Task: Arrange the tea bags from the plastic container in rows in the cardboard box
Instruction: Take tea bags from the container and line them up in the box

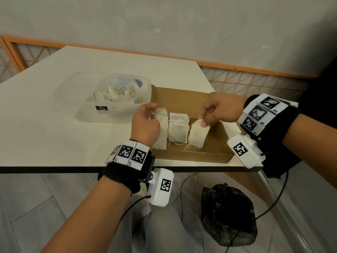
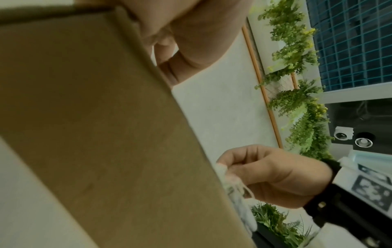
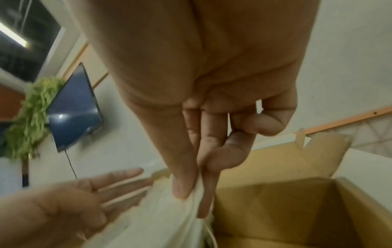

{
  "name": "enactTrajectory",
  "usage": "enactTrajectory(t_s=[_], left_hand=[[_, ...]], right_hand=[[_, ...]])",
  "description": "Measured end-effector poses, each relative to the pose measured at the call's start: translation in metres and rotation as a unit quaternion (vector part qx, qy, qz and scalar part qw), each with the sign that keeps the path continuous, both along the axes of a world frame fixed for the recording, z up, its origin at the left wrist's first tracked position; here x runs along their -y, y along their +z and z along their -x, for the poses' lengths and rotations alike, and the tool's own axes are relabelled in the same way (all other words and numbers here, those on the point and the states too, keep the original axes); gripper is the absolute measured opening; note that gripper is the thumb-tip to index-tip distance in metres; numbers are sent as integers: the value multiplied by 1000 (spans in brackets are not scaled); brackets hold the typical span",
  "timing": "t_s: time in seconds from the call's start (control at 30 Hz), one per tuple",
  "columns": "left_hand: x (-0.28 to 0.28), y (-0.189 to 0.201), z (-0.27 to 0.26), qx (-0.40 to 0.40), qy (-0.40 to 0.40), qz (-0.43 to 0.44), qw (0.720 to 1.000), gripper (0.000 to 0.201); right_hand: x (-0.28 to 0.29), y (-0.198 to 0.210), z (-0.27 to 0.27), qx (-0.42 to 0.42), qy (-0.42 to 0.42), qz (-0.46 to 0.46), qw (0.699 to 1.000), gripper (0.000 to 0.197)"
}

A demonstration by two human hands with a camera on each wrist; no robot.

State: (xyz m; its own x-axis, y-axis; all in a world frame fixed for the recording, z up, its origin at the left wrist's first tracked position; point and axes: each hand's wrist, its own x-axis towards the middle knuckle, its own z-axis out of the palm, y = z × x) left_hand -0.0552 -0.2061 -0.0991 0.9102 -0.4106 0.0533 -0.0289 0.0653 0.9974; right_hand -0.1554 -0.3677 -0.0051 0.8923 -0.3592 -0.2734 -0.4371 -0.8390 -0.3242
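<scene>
An open cardboard box (image 1: 215,143) lies on the white table, near its front right corner. Two piles of white tea bags (image 1: 177,128) lie side by side in its left part. My right hand (image 1: 203,123) pinches a third tea bag (image 1: 197,135) by its top end, and the bag's lower end hangs down into the box beside the piles. In the right wrist view my thumb and forefinger (image 3: 182,184) squeeze that tea bag (image 3: 165,223). My left hand (image 1: 152,114) hovers at the box's left wall with relaxed fingers (image 3: 118,174), holding nothing. A clear plastic container (image 1: 118,95) of tea bags stands left of the box.
The table's front edge (image 1: 91,169) runs just below the box. A black plastic bag (image 1: 228,214) and cables lie on the floor under the table. The box's right half (image 3: 286,209) is bare cardboard. A wall stands behind the table.
</scene>
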Motion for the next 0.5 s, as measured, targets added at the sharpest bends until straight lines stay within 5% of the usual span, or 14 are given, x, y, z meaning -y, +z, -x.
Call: enactTrajectory(t_s=[0.5], left_hand=[[-2,-4,-2,-49,-12,25,998,45]], right_hand=[[11,-22,-41,-13,-8,144,989,12]])
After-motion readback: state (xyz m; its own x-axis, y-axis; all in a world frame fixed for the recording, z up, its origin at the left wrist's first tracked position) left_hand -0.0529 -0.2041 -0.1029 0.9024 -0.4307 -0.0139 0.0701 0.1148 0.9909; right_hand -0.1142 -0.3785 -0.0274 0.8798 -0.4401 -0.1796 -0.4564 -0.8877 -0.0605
